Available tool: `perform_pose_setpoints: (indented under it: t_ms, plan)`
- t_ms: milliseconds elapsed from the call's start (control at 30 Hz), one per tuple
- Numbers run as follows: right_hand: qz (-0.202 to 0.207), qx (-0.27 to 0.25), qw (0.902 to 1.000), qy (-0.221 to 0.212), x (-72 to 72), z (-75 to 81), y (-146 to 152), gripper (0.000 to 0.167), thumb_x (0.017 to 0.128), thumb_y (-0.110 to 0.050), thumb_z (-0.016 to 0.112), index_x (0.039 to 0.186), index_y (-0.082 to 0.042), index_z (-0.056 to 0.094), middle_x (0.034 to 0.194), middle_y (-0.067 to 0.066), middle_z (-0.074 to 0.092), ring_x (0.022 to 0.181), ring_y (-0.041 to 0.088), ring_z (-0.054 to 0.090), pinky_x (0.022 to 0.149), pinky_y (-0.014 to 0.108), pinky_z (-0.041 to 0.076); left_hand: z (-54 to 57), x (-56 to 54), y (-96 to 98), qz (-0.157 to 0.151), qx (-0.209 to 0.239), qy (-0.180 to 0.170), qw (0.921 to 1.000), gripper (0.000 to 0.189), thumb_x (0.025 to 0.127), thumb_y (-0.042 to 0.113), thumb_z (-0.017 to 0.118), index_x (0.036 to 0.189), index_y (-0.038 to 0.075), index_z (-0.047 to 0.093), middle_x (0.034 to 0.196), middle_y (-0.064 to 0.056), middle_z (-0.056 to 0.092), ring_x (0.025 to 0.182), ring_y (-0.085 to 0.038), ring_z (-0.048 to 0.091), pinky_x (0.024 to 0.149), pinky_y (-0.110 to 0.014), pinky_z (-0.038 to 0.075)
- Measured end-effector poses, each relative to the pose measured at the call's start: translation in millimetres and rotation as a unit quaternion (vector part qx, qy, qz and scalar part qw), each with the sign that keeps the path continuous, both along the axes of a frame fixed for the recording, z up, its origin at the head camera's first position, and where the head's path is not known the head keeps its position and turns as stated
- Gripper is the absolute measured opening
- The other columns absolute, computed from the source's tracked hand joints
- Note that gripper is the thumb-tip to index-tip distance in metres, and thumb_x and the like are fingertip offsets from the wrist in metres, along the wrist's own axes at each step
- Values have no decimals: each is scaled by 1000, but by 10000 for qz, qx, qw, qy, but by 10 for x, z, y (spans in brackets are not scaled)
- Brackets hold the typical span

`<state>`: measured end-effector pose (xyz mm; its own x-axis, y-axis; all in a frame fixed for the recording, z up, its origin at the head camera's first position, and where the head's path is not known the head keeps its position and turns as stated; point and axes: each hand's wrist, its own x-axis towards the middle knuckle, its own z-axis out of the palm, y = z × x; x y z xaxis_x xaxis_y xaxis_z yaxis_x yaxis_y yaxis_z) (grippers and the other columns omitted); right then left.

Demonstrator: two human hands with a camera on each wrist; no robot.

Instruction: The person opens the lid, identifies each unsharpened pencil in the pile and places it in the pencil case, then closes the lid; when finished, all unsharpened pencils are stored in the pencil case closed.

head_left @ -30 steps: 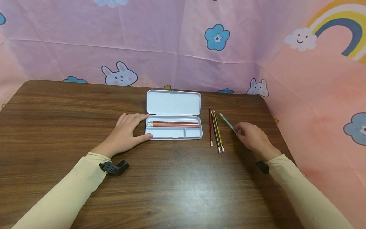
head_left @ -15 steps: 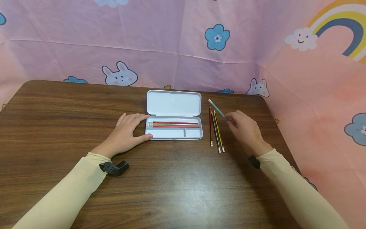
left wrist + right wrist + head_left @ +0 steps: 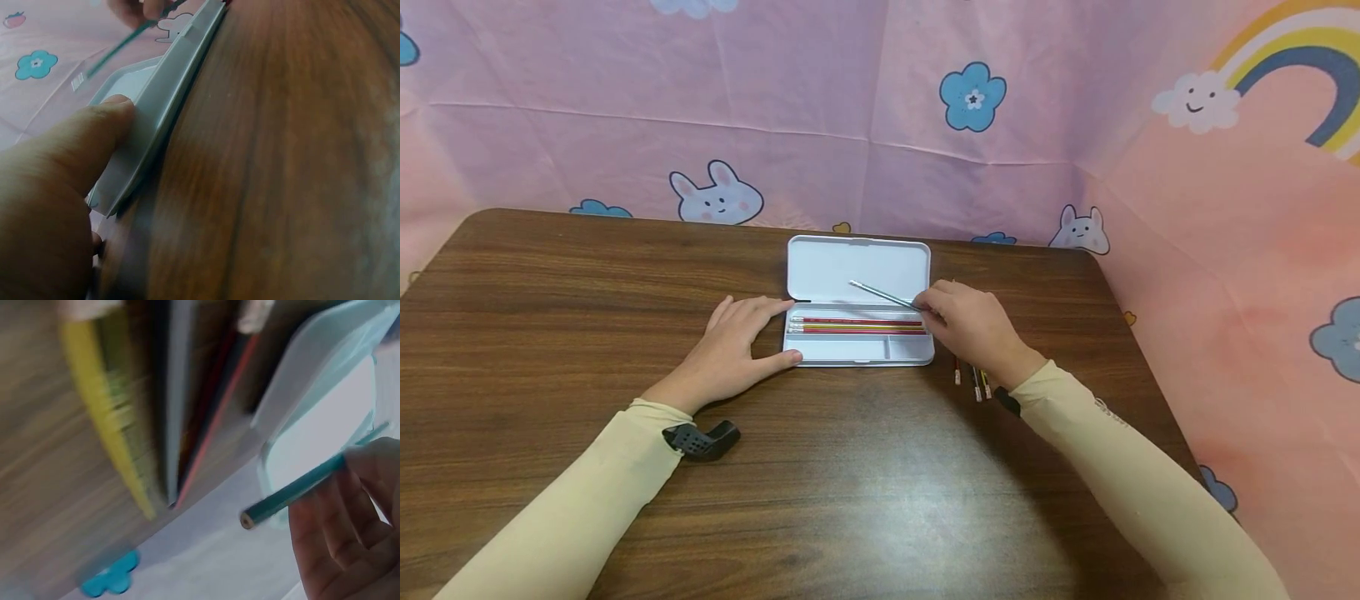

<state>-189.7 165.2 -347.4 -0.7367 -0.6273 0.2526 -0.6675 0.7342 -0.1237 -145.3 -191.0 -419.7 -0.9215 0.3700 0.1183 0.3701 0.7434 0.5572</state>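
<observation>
A white pencil case (image 3: pixel 842 348) lies with its lid raised at the middle of the table. Along its back compartment lie several red and yellow pencils (image 3: pixel 857 326). My left hand (image 3: pixel 722 358) rests at the case's left end, thumb on the front wall and fingers extended toward the back corner. Between thumb and fingers, my right hand (image 3: pixel 973 325) pinches a teal pencil (image 3: pixel 880 293) above the case's right side. Its white eraser end points left. In the right wrist view, the unsharpened-looking end of the teal pencil (image 3: pixel 306 481) sticks out from the fingers.
Red, black and yellow-black pencils (image 3: pixel 977 387) lie right of the case, partly hidden under my right hand. Brown wooden table (image 3: pixel 850 483) extends toward me. A pink patterned cloth (image 3: pixel 812 108) hangs behind the far edge.
My right hand has carried the teal pencil leftward from the right of the loose pencils to over the case, turning it flatter. My left hand has stayed put.
</observation>
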Motion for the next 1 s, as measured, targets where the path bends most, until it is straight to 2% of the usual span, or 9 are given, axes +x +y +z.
perform_pose_setpoints:
  t_ms: [167, 433, 700, 1000]
  plan:
    - [377, 361, 9986, 22, -42, -22, -228, 12, 96, -9, 70, 105, -13, 76, 96, 0, 72, 84, 15, 68, 63, 35, 57, -7, -5, -2, 15, -35, -6, 10000, 81, 93, 57, 70, 159, 18, 42, 159, -14, 42, 150, -39, 30, 125, -60, 4]
    - [621, 621, 9961, -87, -123, -50, -455, 12, 98, -8, 66, 102, -14, 75, 92, -1, 71, 78, 15, 66, 60, 37, 56, -1, -7, 7, 15, -40, -25, 10000, 82, 93, 58, 70, 159, 19, 41, 159, -14, 42, 151, -39, 30, 126, -60, 4]
    - [650, 965, 9930, -207, -170, -81, -625, 11, 100, -10, 63, 99, -15, 73, 90, -1, 68, 80, 16, 64, 66, 38, 57, 10, 6, 13, 84, -64, -60, 9999, 82, 93, 57, 71, 158, 17, 43, 159, -14, 43, 151, -39, 29, 126, -59, 5]
    - [690, 1370, 9880, -165, -208, -113, -775, 19, 101, -7, 58, 91, -15, 71, 85, 0, 66, 79, 19, 65, 65, 40, 58, 2, 4, 3, 17, -61, -23, 10000, 82, 94, 59, 68, 159, 18, 41, 159, -14, 42, 151, -40, 29, 125, -61, 5]
